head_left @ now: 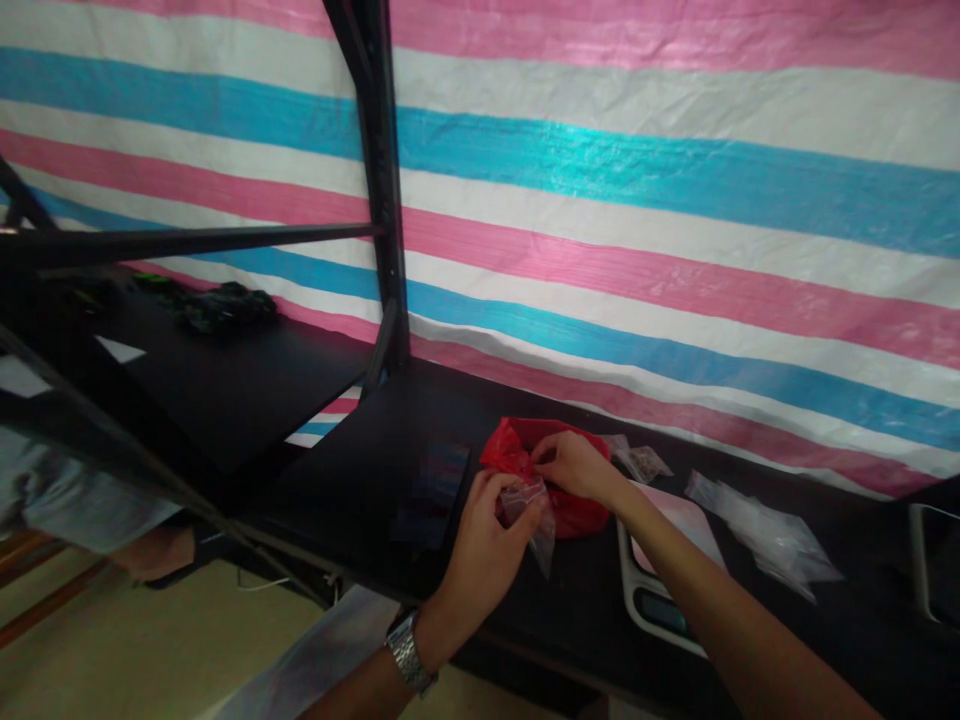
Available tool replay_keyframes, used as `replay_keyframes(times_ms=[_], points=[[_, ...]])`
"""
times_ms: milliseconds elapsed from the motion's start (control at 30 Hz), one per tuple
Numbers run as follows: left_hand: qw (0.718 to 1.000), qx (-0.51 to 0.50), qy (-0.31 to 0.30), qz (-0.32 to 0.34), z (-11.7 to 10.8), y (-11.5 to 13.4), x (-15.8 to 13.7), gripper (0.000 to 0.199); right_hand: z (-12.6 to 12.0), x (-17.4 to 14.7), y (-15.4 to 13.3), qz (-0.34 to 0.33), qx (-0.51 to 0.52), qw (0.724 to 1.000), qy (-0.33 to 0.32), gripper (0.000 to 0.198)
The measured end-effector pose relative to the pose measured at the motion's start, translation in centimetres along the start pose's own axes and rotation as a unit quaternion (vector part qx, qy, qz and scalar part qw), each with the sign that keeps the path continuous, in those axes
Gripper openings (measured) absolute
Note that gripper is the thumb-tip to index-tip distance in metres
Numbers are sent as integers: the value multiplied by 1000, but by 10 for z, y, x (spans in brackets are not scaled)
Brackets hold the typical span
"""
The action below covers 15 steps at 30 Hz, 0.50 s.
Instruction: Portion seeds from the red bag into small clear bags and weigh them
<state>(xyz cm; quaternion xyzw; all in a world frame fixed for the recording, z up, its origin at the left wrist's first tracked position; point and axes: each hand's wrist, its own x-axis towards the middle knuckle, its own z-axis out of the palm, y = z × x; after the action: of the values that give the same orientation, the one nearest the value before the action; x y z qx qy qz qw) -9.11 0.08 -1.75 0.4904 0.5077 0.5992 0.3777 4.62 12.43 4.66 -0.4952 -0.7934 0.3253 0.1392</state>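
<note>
My left hand [491,535], with a metal watch on its wrist, pinches a small clear zip bag [541,535] that hangs down over the shelf edge side. Beside it lies a crumpled red plastic bag [581,512], its mouth open toward me. My right hand [574,462] reaches over the red bag with its fingers bent together at the bag's opening. Whatever those fingertips hold is too small to make out. Right of the red bag, partly under my right forearm, sits a kitchen scale [675,525] with a pale top and a dark display.
A filled clear bag [646,463] lies behind the scale. Several flat clear bags [765,530] are piled to its right. A dark frame-edged object [930,560] stands at the far right. A black metal post [386,200] rises at left, and another person's arm [154,555] shows beyond it.
</note>
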Motion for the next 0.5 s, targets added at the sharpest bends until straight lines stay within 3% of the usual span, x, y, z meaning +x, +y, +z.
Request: replay_keyframes(times_ms=[200, 333, 500], points=[[999, -12, 20, 24, -3, 3, 5, 20, 0, -8, 3, 22, 125, 990, -69, 18], [997, 25, 44, 62, -9, 20, 4, 21, -9, -21, 8, 50, 198, 977, -68, 15], [999, -2, -14, 41, -7, 44, -1, 28, -34, -39, 12, 78, 266, 960, -44, 37]])
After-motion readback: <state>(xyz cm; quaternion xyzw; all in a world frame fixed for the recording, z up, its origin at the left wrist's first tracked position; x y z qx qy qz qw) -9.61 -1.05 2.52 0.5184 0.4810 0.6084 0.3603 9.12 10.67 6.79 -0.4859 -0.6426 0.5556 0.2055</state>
